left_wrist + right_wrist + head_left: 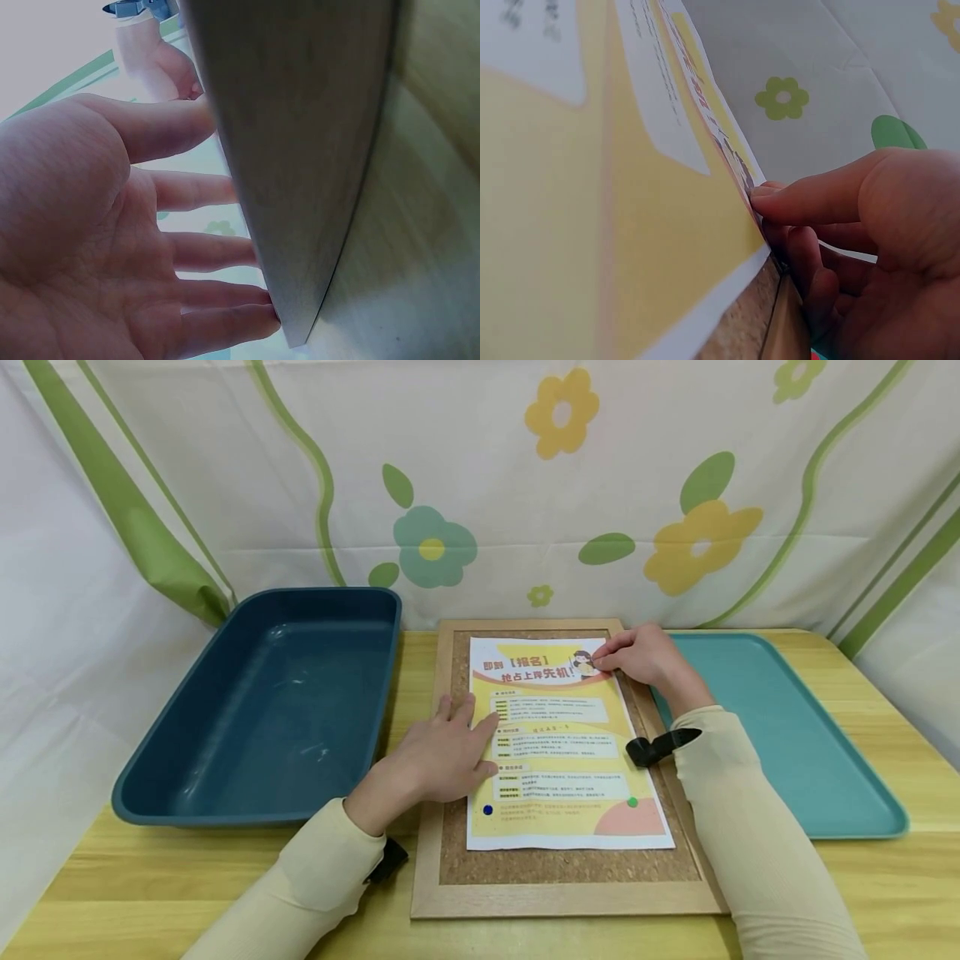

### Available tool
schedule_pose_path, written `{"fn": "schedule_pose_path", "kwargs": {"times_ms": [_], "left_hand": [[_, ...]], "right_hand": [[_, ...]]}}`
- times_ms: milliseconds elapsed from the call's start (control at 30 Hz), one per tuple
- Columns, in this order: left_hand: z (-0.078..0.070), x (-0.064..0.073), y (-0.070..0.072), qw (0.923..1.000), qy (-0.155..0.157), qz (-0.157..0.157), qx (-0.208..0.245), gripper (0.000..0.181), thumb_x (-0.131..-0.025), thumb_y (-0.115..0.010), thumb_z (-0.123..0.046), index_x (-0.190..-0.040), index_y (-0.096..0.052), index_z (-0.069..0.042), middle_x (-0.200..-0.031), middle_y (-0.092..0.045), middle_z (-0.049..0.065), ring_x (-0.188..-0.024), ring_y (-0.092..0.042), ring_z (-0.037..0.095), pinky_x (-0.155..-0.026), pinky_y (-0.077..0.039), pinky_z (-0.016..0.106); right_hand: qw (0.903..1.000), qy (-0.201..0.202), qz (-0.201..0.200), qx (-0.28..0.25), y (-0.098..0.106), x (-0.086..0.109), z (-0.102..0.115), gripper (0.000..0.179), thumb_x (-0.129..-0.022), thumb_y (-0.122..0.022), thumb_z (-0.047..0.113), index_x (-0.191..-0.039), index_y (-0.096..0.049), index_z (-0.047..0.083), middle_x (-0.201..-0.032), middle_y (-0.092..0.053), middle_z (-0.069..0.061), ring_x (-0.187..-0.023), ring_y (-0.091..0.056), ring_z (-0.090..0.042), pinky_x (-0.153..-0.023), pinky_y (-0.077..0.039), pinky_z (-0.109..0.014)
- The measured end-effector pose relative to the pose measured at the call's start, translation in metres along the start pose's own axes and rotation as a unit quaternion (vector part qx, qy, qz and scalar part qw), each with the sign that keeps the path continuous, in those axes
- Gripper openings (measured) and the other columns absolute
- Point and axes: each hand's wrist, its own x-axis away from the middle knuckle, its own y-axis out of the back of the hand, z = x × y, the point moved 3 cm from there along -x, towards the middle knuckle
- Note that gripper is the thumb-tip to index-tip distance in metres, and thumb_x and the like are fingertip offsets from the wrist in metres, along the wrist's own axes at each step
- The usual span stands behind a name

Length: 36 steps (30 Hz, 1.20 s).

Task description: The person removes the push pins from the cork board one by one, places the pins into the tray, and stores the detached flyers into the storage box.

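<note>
A yellow-and-white printed poster (558, 752) lies on a wood-framed cork board (570, 868). A blue push pin (488, 810) and a green push pin (632, 802) sit low on the sheet. My left hand (442, 756) rests with spread fingers across the board's left side, fingertips over the poster's left edge. With thumb and forefinger together, my right hand (643, 660) pinches at the poster's upper right, beside the cartoon figure; I cannot tell what small thing is between the tips. In the right wrist view its thumb (780, 201) meets the printed surface.
A deep dark-blue tub (262, 710) stands left of the board on the wooden table (150, 877). To the right lies a flat teal tray (795, 735), partly behind my right arm. A flowered curtain (495, 468) hangs at the back.
</note>
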Motion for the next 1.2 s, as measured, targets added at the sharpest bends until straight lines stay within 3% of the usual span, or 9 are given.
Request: {"fn": "schedule_pose_path", "kwargs": {"times_ms": [400, 933, 1200], "left_hand": [[0.0004, -0.0001, -0.0005, 1.0, 0.004, 0.001, 0.005, 0.067, -0.11, -0.055, -0.044, -0.169, -0.032, -0.02, -0.178, -0.016, 0.022, -0.163, -0.015, 0.051, -0.116, -0.044, 0.066], [0.001, 0.0, -0.0007, 1.0, 0.004, 0.001, 0.0, 0.066, -0.111, -0.054, -0.044, -0.169, -0.033, -0.02, -0.177, -0.017, 0.022, -0.162, -0.016, 0.052, -0.114, -0.047, 0.064], [0.0004, -0.0002, -0.0006, 1.0, 0.001, 0.0, -0.003, 0.066, -0.111, -0.054, -0.044, -0.169, -0.033, -0.02, -0.177, -0.017, 0.021, -0.163, -0.016, 0.051, -0.111, -0.05, 0.064]], "right_hand": [[1.0, -0.002, 0.0, -0.008, -0.0001, -0.0014, -0.0006, 0.023, -0.101, -0.073, 0.025, -0.113, -0.079, 0.006, -0.11, -0.077, -0.007, -0.114, -0.058, -0.031, -0.095, -0.045, -0.04], [0.9999, 0.008, 0.008, -0.012, 0.0003, -0.001, 0.0001, 0.021, -0.103, -0.071, 0.022, -0.113, -0.078, 0.005, -0.104, -0.077, -0.005, -0.111, -0.059, -0.031, -0.095, -0.045, -0.041], [0.9998, 0.006, 0.008, -0.02, 0.0026, -0.0022, -0.0022, 0.023, -0.102, -0.072, 0.022, -0.114, -0.078, 0.004, -0.109, -0.074, -0.009, -0.115, -0.056, -0.032, -0.099, -0.043, -0.044]]}}
